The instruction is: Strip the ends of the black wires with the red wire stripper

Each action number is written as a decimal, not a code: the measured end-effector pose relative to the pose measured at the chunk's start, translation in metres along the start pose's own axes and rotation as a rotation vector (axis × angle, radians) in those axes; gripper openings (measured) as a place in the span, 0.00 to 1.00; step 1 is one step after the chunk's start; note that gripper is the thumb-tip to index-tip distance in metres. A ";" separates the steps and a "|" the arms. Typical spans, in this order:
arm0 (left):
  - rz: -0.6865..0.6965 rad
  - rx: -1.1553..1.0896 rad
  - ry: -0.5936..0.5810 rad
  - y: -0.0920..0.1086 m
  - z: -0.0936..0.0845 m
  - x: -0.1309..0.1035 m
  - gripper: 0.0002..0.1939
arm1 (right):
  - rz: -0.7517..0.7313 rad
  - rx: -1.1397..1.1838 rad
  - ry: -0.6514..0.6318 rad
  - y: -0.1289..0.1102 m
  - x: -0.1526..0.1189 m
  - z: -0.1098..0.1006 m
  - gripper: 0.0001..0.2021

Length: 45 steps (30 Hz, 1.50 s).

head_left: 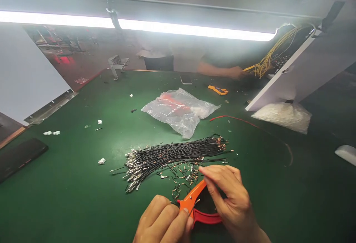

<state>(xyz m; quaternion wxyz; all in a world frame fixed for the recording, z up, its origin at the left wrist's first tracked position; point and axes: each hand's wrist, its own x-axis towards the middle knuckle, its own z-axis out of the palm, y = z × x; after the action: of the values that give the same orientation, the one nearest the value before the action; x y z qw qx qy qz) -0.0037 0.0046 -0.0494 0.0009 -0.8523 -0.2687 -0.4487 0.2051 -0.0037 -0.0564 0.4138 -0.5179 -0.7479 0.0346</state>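
An orange-and-red wire stripper (191,197) lies between my hands at the front of the table, its two handles spread. My right hand (229,194) is closed on the handle side, thumb and fingers at the end of the orange handle. My left hand (165,220) is closed round the head of the tool. A thin strand with a copper-coloured end (197,201) shows by its thumb; whether the fingers also hold it is hidden. Just beyond lies a bundle of black wires (175,151), with metal terminals on the left and bare copper ends on the right. Cut scraps (180,178) litter the table nearby.
Behind the bundle sits a clear plastic bag (180,111) with something red inside. A yellow-orange tool (218,89), a red wire (250,122) and a filled bag (283,116) are on the green table (83,198). Across it, another person's arm (219,71) reaches near yellow wires (267,57).
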 end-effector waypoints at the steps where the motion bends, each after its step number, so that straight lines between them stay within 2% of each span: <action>1: -0.009 0.002 -0.009 -0.001 0.000 -0.001 0.07 | -0.017 -0.003 -0.030 0.000 0.001 -0.001 0.15; 6: -0.099 -0.015 -0.080 -0.012 -0.007 -0.005 0.13 | -0.064 0.026 -0.252 0.000 -0.001 -0.008 0.10; 7: -0.119 -0.019 -0.077 -0.014 -0.009 -0.005 0.13 | -0.088 0.026 -0.325 0.001 -0.001 -0.010 0.14; 10: -0.152 -0.026 -0.065 -0.019 -0.014 -0.003 0.09 | -0.143 -0.020 -0.576 0.006 -0.006 -0.016 0.34; 12: -0.182 -0.011 -0.020 -0.021 -0.015 -0.001 0.08 | -0.107 -0.074 -0.686 0.011 -0.011 -0.019 0.40; 13: -0.197 -0.003 0.017 -0.021 -0.014 -0.001 0.08 | -0.071 -0.099 -0.702 0.013 -0.014 -0.019 0.42; 15: -0.228 -0.002 0.075 -0.022 -0.014 0.001 0.10 | -0.011 -0.133 -0.685 0.015 -0.019 -0.020 0.47; 17: -0.244 -0.018 0.097 -0.021 -0.015 0.002 0.12 | -0.002 -0.127 -0.613 0.015 -0.021 -0.019 0.48; 21: -0.212 -0.028 0.147 -0.021 -0.025 0.007 0.10 | -0.092 -0.133 -0.373 0.009 -0.019 -0.021 0.31; 24: -0.167 -0.025 0.209 -0.021 -0.032 0.009 0.09 | -0.113 -0.178 -0.275 0.007 -0.015 -0.028 0.28; 25: -0.157 -0.025 0.219 -0.021 -0.034 0.009 0.09 | -0.055 -0.141 -0.251 0.006 -0.014 -0.031 0.26; 27: -0.149 -0.035 0.186 -0.020 -0.033 0.008 0.10 | 0.188 0.034 -0.214 0.005 -0.012 -0.038 0.24; 30: -0.149 -0.052 0.072 -0.016 -0.027 0.005 0.12 | 0.584 0.524 -0.220 -0.002 -0.010 -0.046 0.28; 32: -0.137 -0.058 0.015 -0.013 -0.021 0.003 0.12 | 0.687 0.925 -0.265 -0.009 -0.008 -0.048 0.31; 34: -0.126 -0.053 -0.008 -0.011 -0.016 0.002 0.13 | 0.712 1.287 -0.340 -0.017 -0.008 -0.045 0.33; 36: -0.114 -0.050 -0.017 -0.010 -0.012 0.002 0.14 | 0.750 1.504 -0.396 -0.025 -0.009 -0.038 0.36; 38: -0.106 -0.050 -0.020 -0.008 -0.008 0.001 0.15 | 0.770 1.537 -0.401 -0.030 -0.011 -0.029 0.30; 41: -0.081 -0.054 -0.021 -0.006 0.001 -0.003 0.16 | 0.802 1.484 -0.354 -0.034 -0.013 -0.018 0.13; 45: -0.004 -0.038 0.021 0.000 0.015 -0.008 0.22 | 0.984 1.421 -0.232 -0.035 -0.011 -0.015 0.12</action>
<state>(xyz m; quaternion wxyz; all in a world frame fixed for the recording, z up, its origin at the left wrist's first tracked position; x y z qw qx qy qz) 0.0036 0.0044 -0.0644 -0.0133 -0.8470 -0.2620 -0.4624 0.1907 -0.0341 -0.0359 0.4980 -0.3945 -0.2778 0.7205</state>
